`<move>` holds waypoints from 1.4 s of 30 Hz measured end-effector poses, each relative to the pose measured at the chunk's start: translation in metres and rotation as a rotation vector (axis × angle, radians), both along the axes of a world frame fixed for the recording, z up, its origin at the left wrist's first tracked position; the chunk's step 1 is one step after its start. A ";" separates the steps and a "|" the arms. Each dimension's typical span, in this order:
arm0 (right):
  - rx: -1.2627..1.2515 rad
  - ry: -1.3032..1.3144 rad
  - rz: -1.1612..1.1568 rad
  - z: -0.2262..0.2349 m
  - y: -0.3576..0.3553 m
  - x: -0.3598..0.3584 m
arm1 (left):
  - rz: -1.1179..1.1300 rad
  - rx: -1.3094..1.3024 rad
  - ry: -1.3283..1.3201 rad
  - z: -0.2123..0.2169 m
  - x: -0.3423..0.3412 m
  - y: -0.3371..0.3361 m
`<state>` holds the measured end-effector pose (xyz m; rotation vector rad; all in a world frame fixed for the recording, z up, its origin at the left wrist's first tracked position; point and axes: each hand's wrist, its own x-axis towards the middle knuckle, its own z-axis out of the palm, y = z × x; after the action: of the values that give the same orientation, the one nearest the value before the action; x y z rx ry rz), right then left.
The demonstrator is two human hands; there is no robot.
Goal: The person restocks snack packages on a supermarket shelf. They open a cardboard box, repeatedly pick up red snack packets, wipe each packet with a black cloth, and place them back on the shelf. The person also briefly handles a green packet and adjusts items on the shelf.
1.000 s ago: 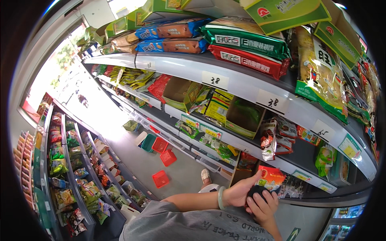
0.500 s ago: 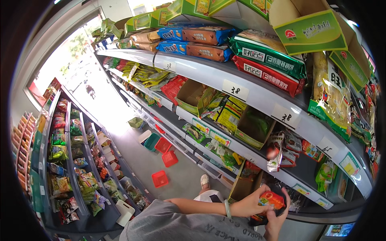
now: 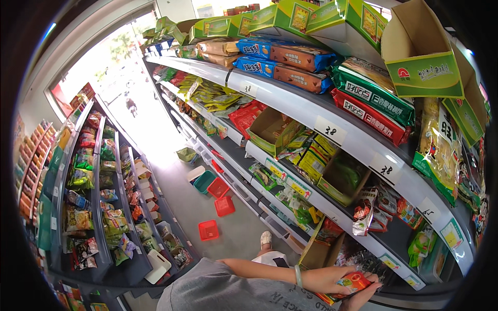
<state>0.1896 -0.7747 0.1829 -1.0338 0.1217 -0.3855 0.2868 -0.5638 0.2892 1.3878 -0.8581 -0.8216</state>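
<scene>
My left hand (image 3: 322, 280), with a pale bangle at the wrist, reaches across in the lower right. Its fingers are closed round red-and-orange snack packets (image 3: 354, 283). Below it, my right hand (image 3: 361, 297) grips the same packets from the other side, its thumb close to their edge. A part of the packets shows under the left palm; how many there are I cannot tell. Just beyond the hands, an open cardboard box (image 3: 320, 252) stands by the lowest shelf, next to small clear-wrapped packs (image 3: 358, 259).
A tiered shelf (image 3: 306, 116) of snack packets, biscuits and green display boxes curves along the right. Another snack rack (image 3: 106, 207) fills the left. Red baskets (image 3: 208, 230) and a teal basket (image 3: 204, 181) lie on the grey aisle floor (image 3: 236, 236) between them.
Both hands have moved lower in view with the packets, which now show more red and less black. The whole scene has shifted slightly right and down as my head turned.
</scene>
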 end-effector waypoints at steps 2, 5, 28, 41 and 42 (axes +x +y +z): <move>0.415 0.055 -0.204 0.061 0.042 0.032 | 0.025 -0.081 -0.039 -0.010 -0.003 -0.003; 0.526 0.185 -0.246 0.088 0.036 0.041 | 0.043 0.136 -0.082 -0.020 0.002 -0.001; -1.044 0.515 0.372 0.083 0.012 0.020 | 0.184 -0.041 -0.160 0.018 0.037 0.056; -1.047 0.490 0.597 0.106 0.007 0.028 | 0.326 -0.086 0.744 -0.054 0.027 0.044; -0.918 0.481 0.486 0.097 0.008 0.026 | 0.345 -0.092 0.811 -0.054 0.026 0.043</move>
<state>0.2161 -0.7664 0.2803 -1.9969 0.1186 0.3064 0.3132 -0.5204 0.2353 0.9460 -0.0251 -0.9467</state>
